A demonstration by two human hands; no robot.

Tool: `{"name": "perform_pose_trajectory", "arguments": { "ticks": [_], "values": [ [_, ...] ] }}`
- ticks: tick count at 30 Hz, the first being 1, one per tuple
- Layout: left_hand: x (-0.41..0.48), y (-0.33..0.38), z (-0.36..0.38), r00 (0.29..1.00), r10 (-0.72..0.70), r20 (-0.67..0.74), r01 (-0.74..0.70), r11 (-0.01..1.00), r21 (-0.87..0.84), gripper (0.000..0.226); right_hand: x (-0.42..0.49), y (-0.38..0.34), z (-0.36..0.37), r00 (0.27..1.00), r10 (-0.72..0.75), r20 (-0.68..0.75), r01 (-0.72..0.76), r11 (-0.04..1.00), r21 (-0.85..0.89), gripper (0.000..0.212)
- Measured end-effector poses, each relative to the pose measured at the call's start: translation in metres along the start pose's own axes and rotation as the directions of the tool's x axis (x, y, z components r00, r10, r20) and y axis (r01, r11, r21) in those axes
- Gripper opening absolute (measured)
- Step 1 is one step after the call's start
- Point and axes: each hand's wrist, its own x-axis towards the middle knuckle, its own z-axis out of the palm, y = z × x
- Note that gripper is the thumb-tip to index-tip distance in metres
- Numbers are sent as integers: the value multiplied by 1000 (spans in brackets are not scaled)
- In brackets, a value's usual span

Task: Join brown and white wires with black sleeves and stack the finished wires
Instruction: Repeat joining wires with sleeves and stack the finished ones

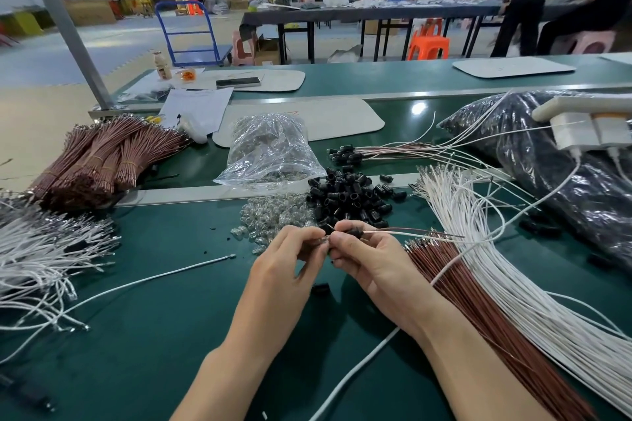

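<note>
Joining step in hand: above the table (171, 318), the right hand (369, 260) pinches a black sleeve (355, 232), from which one brown wire (403, 228) and one white wire (403, 233) trail right across the loose wires (496, 267). The left hand (290, 260) pinches the sleeve's left end, though the part between its fingertips is too small to identify. The next move probably calls for seating both wire ends fully, then laying the assembly on the finished stack (376, 150) beyond the sleeve pile (349, 195).
</note>
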Motion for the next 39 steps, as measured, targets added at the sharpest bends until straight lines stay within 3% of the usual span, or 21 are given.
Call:
{"name": "perform_pose_trajectory", "arguments": {
  "ticks": [5, 16, 30, 39],
  "values": [
    [-1, -1, 1, 1000, -22, 4, 22, 999, 45, 22, 1, 1, -2, 999, -28, -27, 27, 1000, -15, 12],
    [0, -4, 0, 1000, -3, -2, 3, 999, 46, 11, 1, 1, 1, 999, -41, -11, 41, 997, -64, 14],
    [0, -5, 1, 1000, 19, 1, -19, 999, 41, 16, 1, 3, -2, 999, -38, 2, 38, 995, -88, 25],
    [-1, -4, 2, 1000, 7, 4, -7, 999, 44, 22, 0, 1, -2, 999, -45, -23, 42, 991, -130, 14]
  ]
}}
